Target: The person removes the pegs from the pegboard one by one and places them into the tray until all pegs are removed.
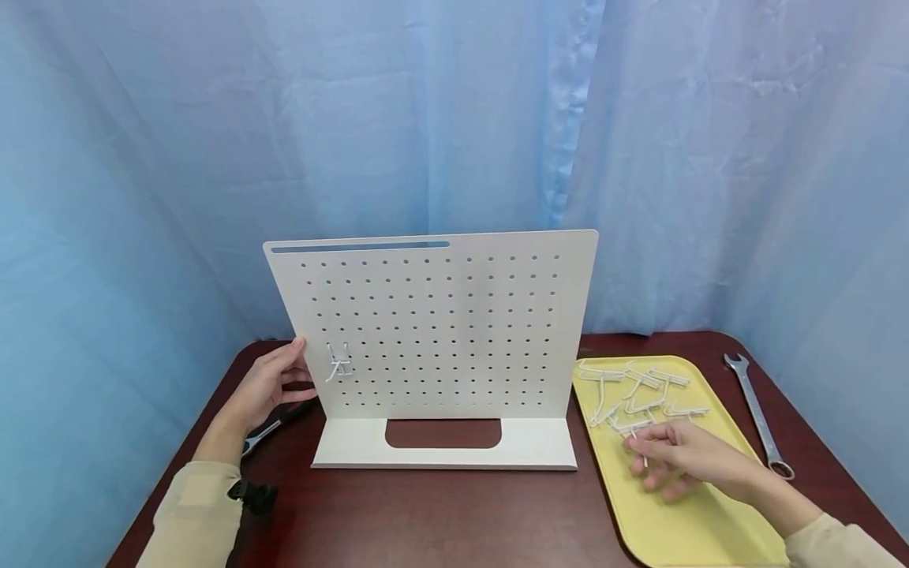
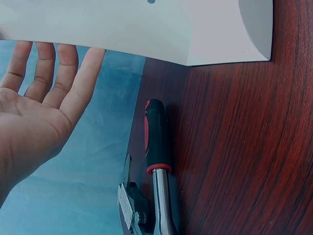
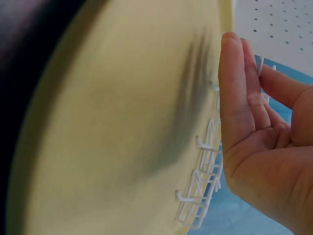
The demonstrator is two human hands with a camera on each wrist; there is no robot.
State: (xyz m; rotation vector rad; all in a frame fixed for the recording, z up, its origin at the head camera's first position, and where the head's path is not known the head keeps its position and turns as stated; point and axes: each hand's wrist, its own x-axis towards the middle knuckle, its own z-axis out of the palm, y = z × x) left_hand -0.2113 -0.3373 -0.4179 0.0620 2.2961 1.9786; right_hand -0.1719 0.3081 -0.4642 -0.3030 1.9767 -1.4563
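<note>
A white pegboard [image 1: 433, 315] stands upright on its base, with one white wire hook [image 1: 341, 368] mounted low at its left. My left hand [image 1: 266, 386] holds the board's left edge; in the left wrist view its fingers [image 2: 66, 68] reach behind that edge. Over the yellow tray [image 1: 682, 521], my right hand [image 1: 685, 457] pinches a white hook [image 3: 260, 66] between thumb and fingers, which hide most of it. Several more white wire hooks [image 1: 639, 380] lie loosely together at the tray's far end.
A metal wrench [image 1: 758, 414] lies right of the tray. Behind my left hand lies a tool with a black-and-red handle [image 2: 157, 134] and metal shaft, beside a dark metal tool [image 2: 131, 203] partly cut off. Blue curtains [image 1: 426, 118] surround the dark wooden table [image 1: 440, 521].
</note>
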